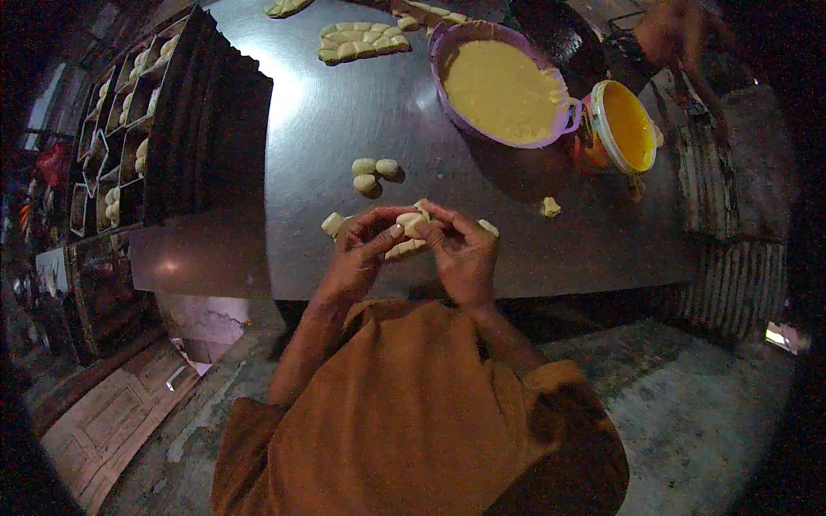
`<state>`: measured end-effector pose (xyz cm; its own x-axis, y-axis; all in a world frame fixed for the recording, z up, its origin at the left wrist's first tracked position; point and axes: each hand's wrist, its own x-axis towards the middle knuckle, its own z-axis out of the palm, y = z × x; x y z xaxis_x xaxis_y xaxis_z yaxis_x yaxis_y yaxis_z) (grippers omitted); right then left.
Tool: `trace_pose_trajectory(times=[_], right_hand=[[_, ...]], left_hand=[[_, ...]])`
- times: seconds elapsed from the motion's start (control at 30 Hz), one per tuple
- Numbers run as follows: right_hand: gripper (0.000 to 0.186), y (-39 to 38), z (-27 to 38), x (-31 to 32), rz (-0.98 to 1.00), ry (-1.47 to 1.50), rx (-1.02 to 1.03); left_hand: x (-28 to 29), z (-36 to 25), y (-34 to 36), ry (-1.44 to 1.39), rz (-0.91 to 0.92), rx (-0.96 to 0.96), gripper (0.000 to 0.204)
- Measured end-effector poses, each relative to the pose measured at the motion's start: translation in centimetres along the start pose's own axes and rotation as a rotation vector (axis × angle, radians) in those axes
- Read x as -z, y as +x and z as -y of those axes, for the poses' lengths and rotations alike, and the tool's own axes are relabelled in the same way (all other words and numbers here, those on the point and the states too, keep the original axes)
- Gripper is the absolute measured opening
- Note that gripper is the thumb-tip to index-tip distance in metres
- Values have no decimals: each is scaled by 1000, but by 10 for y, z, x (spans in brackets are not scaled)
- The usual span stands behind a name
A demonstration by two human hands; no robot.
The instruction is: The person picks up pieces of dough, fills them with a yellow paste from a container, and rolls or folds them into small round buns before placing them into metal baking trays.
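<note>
Between the fingertips of both hands is a pale piece of dough (pixel 411 221), above the near part of the metal table. My left hand (pixel 368 242) pinches it from the left, thumb toward the middle. From the right, my right hand (pixel 462 249) grips the same piece with its thumb and fingers. Below the hands, more dough (pixel 404 248) lies on the table, partly covered by them. One dough piece (pixel 333 224) rests beside my left fingers, and another (pixel 488 228) shows just past my right hand. A little farther off sit three rounded dough balls (pixel 365 167) close together.
A purple basin (pixel 443 82) of yellowish filling stands at the far right, beside a tipped bucket (pixel 602 129), yellow inside. Cut dough pieces (pixel 363 41) lie at the back. Stacked dark trays (pixel 185 129) hold dough on the left. A small scrap (pixel 551 206) lies right. Another person's arm (pixel 675 39) shows beyond.
</note>
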<state>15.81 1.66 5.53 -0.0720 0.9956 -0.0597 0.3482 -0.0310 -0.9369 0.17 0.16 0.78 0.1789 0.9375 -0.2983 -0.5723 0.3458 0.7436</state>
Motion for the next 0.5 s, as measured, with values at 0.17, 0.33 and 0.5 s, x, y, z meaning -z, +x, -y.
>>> trace_pose_trajectory(times=[0.17,0.33,0.5], right_hand=[[20,14,-23,7,144,421,-216],[22,8,-35,6,72,15,236],[33,5,-26,9,93,-359,640]], left_hand=[[-17,-5,3,38,-68,-86,32],[-12,16,7,-34,-186,14,30],[-19,6,6,-186,-297,133,28]])
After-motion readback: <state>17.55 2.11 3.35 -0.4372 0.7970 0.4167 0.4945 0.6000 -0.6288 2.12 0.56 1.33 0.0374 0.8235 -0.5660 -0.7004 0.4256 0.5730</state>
